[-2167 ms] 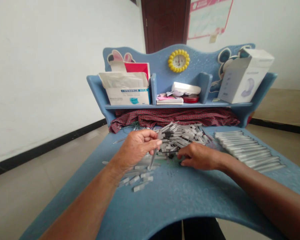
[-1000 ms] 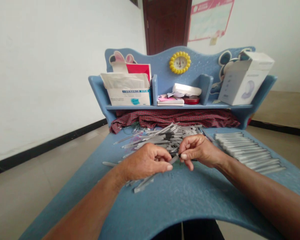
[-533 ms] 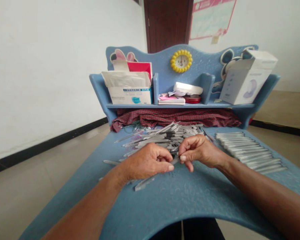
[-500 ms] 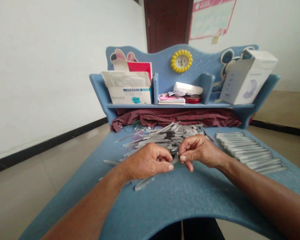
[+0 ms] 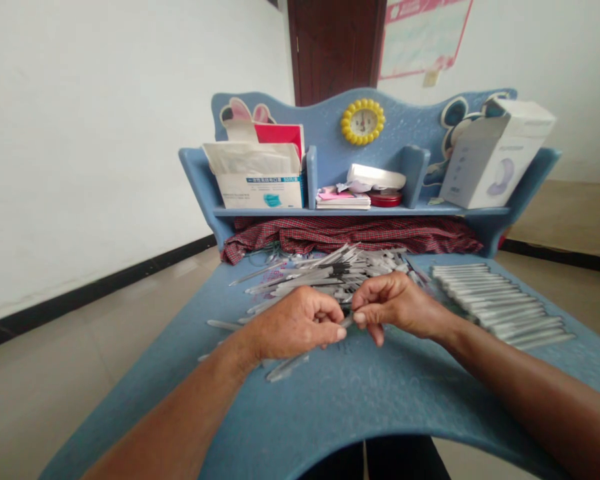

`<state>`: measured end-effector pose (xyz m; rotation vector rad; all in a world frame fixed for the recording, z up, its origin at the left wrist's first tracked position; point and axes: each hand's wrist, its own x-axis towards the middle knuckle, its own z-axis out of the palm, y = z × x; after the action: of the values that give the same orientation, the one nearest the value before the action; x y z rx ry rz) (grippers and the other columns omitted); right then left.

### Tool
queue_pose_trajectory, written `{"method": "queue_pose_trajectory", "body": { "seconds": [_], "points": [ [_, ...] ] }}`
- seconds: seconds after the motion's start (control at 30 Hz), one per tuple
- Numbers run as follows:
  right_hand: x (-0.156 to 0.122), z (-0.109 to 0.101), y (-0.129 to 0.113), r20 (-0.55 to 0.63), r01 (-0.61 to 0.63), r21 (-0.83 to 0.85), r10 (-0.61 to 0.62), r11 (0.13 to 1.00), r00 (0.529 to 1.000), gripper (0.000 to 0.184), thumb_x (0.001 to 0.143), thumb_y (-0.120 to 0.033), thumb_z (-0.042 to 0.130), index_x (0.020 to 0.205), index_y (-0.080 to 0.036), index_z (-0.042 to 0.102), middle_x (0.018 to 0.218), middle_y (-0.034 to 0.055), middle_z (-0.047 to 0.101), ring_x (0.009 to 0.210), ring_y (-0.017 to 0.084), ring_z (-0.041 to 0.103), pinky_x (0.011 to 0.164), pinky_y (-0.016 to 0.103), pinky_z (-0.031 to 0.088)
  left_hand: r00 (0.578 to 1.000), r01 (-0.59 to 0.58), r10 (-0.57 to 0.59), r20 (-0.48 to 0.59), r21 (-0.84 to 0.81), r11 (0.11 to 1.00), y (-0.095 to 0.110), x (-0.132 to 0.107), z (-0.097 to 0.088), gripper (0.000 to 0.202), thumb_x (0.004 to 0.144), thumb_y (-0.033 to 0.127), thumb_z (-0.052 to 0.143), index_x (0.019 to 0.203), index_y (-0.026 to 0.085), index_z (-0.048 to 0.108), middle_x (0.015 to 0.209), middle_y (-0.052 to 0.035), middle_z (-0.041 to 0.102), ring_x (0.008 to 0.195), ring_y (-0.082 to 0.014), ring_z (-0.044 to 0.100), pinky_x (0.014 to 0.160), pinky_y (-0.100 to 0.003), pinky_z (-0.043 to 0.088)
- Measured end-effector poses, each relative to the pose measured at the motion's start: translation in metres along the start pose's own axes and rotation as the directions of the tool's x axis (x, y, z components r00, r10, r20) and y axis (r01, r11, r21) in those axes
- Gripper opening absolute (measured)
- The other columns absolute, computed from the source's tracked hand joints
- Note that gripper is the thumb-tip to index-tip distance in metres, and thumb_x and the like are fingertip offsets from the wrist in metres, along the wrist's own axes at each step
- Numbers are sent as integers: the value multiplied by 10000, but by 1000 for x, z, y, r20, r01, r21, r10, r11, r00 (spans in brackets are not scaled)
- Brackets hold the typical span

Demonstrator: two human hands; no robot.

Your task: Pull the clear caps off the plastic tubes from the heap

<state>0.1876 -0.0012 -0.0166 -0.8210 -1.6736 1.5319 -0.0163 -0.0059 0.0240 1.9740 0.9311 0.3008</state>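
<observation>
My left hand (image 5: 300, 323) is closed around a translucent pen barrel (image 5: 349, 321), whose end shows between my two hands. My right hand (image 5: 395, 308) pinches at that same end with thumb and forefinger. Whether a small part sits in the right fingertips is hidden. Behind both hands lies a loose heap of clear and black pen parts (image 5: 325, 270). More clear barrels (image 5: 286, 368) lie beneath and beside my left wrist. To the right, several pens (image 5: 500, 303) are lined up side by side in a row.
A blue desk (image 5: 360, 400) with a curved front edge carries everything. At its back, a checked cloth (image 5: 355, 235) lies under a shelf. On the shelf stand a mask box (image 5: 260, 190), a white box (image 5: 497, 157) and papers (image 5: 343, 201); a yellow clock (image 5: 363, 123) is above.
My right hand has shifted slightly left, closer to my left fingertips, so less of the barrel shows between them. My left hand has stayed nearly still.
</observation>
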Motion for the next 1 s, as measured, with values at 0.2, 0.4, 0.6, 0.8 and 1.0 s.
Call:
{"method": "queue_pose_trajectory", "body": {
  "seconds": [0.2, 0.4, 0.6, 0.8, 1.0],
  "points": [
    [-2, -6, -4, 27, -39, -84, 42, 996, 999, 264, 644, -313, 757, 755, -110, 629, 565, -29, 594, 391, 71, 554, 384, 168, 450, 1000, 3, -3, -25, 1, 1000, 1, 0, 1, 147, 731, 270, 569, 725, 130, 613, 570, 38, 512, 520, -80, 431, 486, -204, 310],
    [-4, -9, -4, 82, -16, -208, 34, 978, 996, 277, 723, -380, 686, 739, -113, 615, 568, -36, 553, 408, 52, 529, 395, 154, 427, 999, -20, 22, -23, 65, 998, 0, 0, 1, 131, 725, 254, 572, 720, 128, 609, 571, 52, 451, 523, -70, 383, 482, -197, 285],
    [-7, -7, -5, 170, -41, -274, 91, 961, 981, 356, 789, -450, 597, 647, -128, 544, 541, -29, 559, 367, 41, 503, 362, 137, 361, 1000, -29, 29, -4, 110, 994, 2, 1, 2, 111, 711, 240, 584, 696, 133, 609, 551, 56, 428, 521, -73, 386, 484, -200, 287],
    [-6, -11, -8, 140, -45, -247, 82, 968, 987, 347, 793, -469, 584, 750, -124, 566, 534, -30, 555, 378, 58, 517, 373, 152, 384, 999, -18, 20, -30, 68, 998, 4, 0, 1, 118, 717, 239, 574, 705, 125, 603, 549, 60, 406, 510, -67, 347, 469, -196, 266],
    [-4, -10, -6, 152, -48, -176, 76, 983, 985, 312, 753, -429, 645, 786, -134, 547, 587, -32, 578, 404, 65, 541, 398, 168, 433, 999, -30, 33, -34, 88, 996, 4, 0, 0, 111, 717, 230, 574, 713, 123, 604, 545, 63, 402, 509, -65, 346, 472, -195, 268]
  ]
}}
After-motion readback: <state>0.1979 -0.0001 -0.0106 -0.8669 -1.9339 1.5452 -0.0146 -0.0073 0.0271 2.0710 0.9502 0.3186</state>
